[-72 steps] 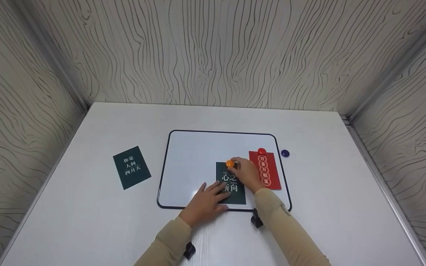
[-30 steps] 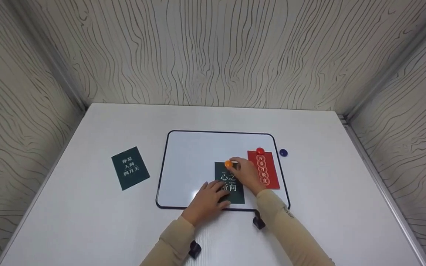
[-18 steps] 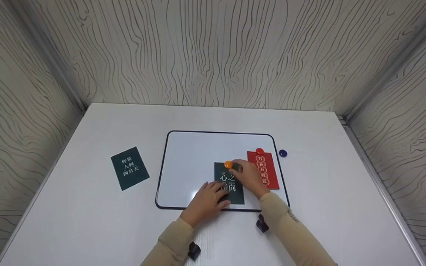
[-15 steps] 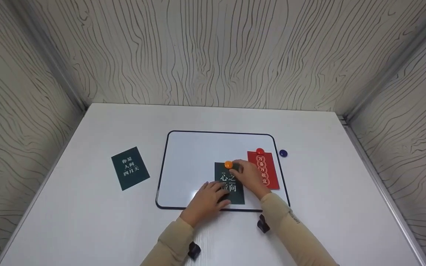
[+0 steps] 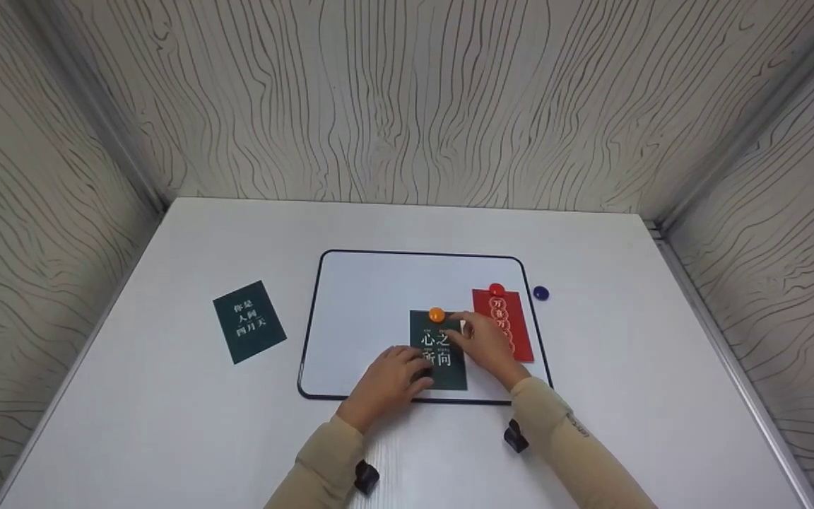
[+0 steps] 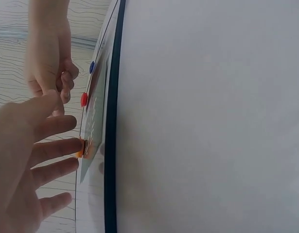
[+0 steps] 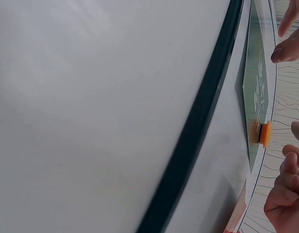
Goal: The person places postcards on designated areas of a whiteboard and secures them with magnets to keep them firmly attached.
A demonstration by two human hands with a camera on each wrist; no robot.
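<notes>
An orange magnet [image 5: 437, 314] sits at the top edge of a dark green card [image 5: 453, 378] printed with white characters, on a black-framed whiteboard [image 5: 357, 304]. My right hand [image 5: 485, 343] is just right of the magnet, thumb and forefinger parted. The right wrist view shows a gap between those fingers and the orange magnet [image 7: 267, 134]. Over the card's lower left is my left hand [image 5: 389, 378]; in the left wrist view the fingers of the left hand [image 6: 23, 155] are spread and hold nothing. A red magnet [image 5: 497, 289] sits atop a red card [image 5: 514, 322].
Off the board's right edge lies a dark blue magnet [image 5: 541, 293]. Another dark green card [image 5: 249, 323] lies tilted on the white table [image 5: 167, 396], left of the board. Wood-grain-patterned walls [image 5: 407, 106] stand behind and on both sides.
My right hand has let go of the orange magnet and drawn slightly right and down. My left hand has lifted and shifted a little left from the card. Cards and magnets keep their places.
</notes>
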